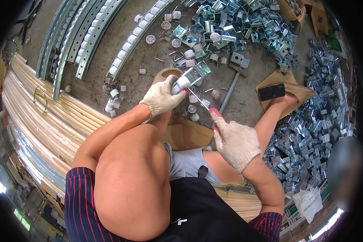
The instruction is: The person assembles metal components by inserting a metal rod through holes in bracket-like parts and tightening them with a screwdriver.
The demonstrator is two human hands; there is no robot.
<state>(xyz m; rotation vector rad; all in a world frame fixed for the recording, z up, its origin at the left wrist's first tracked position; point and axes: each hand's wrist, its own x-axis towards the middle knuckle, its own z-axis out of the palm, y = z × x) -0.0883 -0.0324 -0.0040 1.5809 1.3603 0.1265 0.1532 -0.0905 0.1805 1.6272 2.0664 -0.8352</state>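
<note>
My left hand (162, 94), in a cream work glove with red fingertips, is closed around a small white roller (184, 82) at the end of a shiny metal bracket (195, 75). My right hand (237, 141), gloved the same way, grips a thin metal rod (199, 100). The rod's far tip meets the roller or lies just beside it; exact contact is unclear. Any handle on the rod is hidden inside my right fist. Beneath the hands, loose white rollers (192, 109) and short pins lie on the concrete floor.
A hammer (230, 89) lies right of the hands. Metal brackets form heaps at the far side (230, 24) and right (306, 137). Roller rails (133, 40) lie far left, near long cream pipes (48, 109). A black phone (271, 92) rests by my right foot.
</note>
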